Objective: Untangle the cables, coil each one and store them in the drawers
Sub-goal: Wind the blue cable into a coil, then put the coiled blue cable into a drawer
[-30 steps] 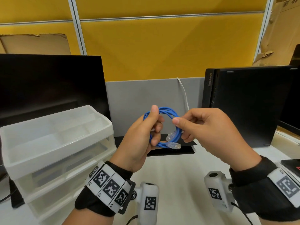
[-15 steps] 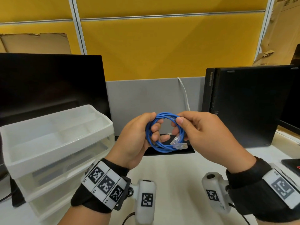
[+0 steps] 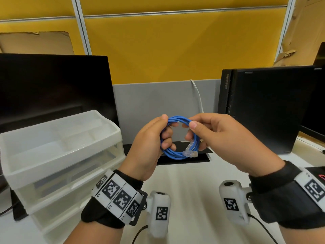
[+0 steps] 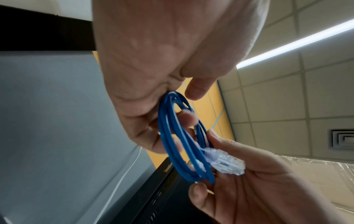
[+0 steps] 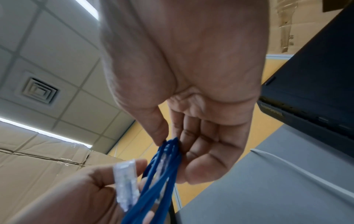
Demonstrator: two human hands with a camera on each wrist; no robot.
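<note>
A blue network cable [image 3: 177, 154] wound into a small coil hangs in the air between both hands above the desk. My left hand [image 3: 151, 143] grips the coil's left side, thumb on top and fingers curled through the loop. My right hand [image 3: 216, 138] pinches the right side between thumb and forefinger. A clear plastic plug [image 3: 190, 153] sticks out at the coil's lower right. The left wrist view shows the blue cable [image 4: 178, 136] and the clear plug [image 4: 226, 164] against my right palm. In the right wrist view the blue cable [image 5: 164, 169] runs from thumb and fingers down beside a clear plug [image 5: 126, 184].
A translucent white drawer unit [image 3: 58, 155] stands at the left, its drawers pushed in. Behind it is a black monitor [image 3: 52, 88]. A black computer case [image 3: 267, 110] stands at the right, and a thin white cable [image 3: 197, 95] hangs down the grey partition.
Both hands have come closer together on the coil and sunk slightly. My right hand has shifted its pinch up onto the coil's upper right, and the loop now hangs rounder.
</note>
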